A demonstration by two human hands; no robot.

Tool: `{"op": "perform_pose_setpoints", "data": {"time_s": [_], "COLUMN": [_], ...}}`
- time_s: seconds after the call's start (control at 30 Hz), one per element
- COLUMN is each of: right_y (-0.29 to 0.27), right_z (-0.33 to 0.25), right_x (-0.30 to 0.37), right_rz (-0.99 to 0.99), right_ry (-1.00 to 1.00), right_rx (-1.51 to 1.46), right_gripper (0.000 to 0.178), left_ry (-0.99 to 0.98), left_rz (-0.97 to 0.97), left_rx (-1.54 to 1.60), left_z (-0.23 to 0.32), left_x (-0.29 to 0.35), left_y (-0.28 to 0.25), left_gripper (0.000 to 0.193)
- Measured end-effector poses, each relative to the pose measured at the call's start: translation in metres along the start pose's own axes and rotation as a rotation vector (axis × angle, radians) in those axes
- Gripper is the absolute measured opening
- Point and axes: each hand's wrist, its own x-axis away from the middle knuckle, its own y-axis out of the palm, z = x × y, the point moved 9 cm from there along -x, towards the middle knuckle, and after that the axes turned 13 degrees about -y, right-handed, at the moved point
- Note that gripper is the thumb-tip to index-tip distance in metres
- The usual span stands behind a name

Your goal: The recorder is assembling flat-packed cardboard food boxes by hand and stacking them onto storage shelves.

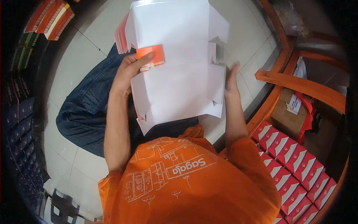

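A stack of flat, die-cut carton blanks hangs upright in front of me, plain white on the side toward me. Reddish edges of several sheets fan out at its upper left. My left hand grips the stack's left edge. Its thumb presses on a small orange flap with a torn-looking white lower edge; the other fingers go behind the sheets. Beside the right edge, my right hand is held edge-on with its fingers stretched upward. Whether its palm touches the cardboard, I cannot tell.
Red and white small boxes stand in rows at the lower right, near a brown carton and an orange wooden frame. Dark blue packs are stacked on the left. Orange cartons lie at the upper left. My crossed legs rest on the tiled floor.
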Motion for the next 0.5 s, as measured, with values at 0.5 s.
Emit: {"op": "perform_pose_setpoints", "data": {"time_s": [0.5], "right_y": [0.073], "right_z": [0.020], "right_x": [0.119], "right_rz": [-0.091], "right_ry": [-0.121], "right_rx": [1.394], "right_gripper": [0.048], "left_ry": [-0.270], "left_rz": [0.028], "left_rx": [0.148], "left_z": [-0.115], "left_x": [0.001], "left_y": [-0.047], "left_gripper": [0.065]}}
